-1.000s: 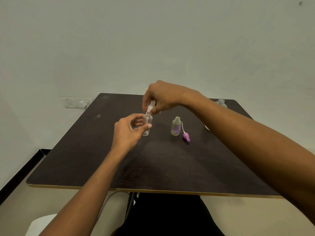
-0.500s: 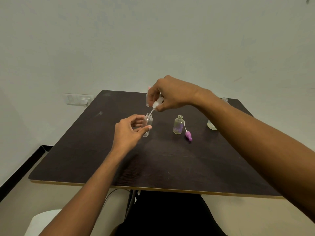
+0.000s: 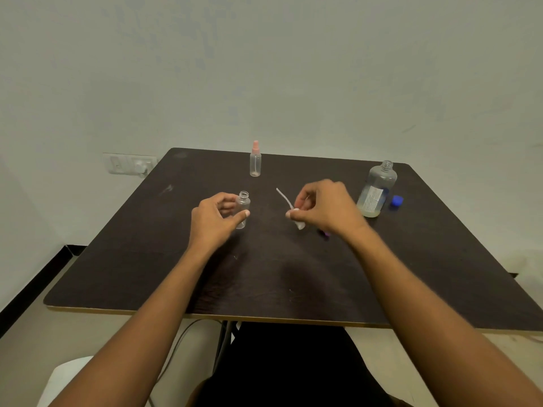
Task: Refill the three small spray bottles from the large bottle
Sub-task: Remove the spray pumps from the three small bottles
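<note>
My right hand (image 3: 326,207) has drawn the white spray head (image 3: 298,223) out of the small bottle (image 3: 244,205) and carried it right, pinched in my fingers, with its thin tube slanting up and away to the left. My left hand (image 3: 214,218) grips the bottle upright at mid tabletop (image 3: 264,274), its neck open upward, so I judge it ready for filling from the large bottle (image 3: 376,189).
</note>
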Available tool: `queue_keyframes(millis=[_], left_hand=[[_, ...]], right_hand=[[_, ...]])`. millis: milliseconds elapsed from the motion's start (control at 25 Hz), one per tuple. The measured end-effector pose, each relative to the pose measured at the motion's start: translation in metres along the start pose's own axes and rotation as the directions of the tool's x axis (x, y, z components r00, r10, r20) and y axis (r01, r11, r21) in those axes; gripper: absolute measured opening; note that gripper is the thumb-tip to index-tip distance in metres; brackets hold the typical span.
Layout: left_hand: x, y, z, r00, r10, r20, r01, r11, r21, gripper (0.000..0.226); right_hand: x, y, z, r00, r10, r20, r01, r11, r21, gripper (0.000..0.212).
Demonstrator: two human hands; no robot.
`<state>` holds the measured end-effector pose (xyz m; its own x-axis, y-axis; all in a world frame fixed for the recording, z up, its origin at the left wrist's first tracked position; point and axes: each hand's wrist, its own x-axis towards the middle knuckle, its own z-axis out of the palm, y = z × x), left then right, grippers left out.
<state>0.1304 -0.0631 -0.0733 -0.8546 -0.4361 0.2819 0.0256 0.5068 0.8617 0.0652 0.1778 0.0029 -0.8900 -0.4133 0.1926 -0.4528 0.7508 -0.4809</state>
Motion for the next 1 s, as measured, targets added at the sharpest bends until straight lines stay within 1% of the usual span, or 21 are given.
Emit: queue_keyframes(millis=[160,320,560,840,1000], left_hand=[[0.010,0.004,0.014,0.999,-0.002,0.050,0.004,0.999,-0.045,0.040],[0.022,0.007,0.027,0.996,0.008,0.090,-0.003,0.999,-0.049,0.041],[0.030,0.004,0.043,0.993,0.022,0.119,-0.023,1.000,0.002,0.042],[0.032,-0.003,0.051,0.992,-0.004,0.125,0.002,1.000,0.012,0.041],[0.033,-0.008,0.052,0.989,-0.001,0.147,-0.005,0.999,0.037,0.045]], right_hand=[[-0.008,0.001,0.053,0.996,0.074,-0.055,-0.073,0.997,0.024,0.020],[-0.005,-0.004,0.081,0.994,0.079,-0.078,-0.076,0.996,0.041,0.025],[0.005,-0.001,0.093,0.985,0.102,-0.141,-0.105,0.994,-0.015,0.030],[0.007,0.000,0.101,0.978,0.120,-0.168,-0.130,0.990,-0.047,0.033],[0.006,-0.001,0.101,0.979,0.111,-0.173,-0.124,0.990,-0.064,0.034]])
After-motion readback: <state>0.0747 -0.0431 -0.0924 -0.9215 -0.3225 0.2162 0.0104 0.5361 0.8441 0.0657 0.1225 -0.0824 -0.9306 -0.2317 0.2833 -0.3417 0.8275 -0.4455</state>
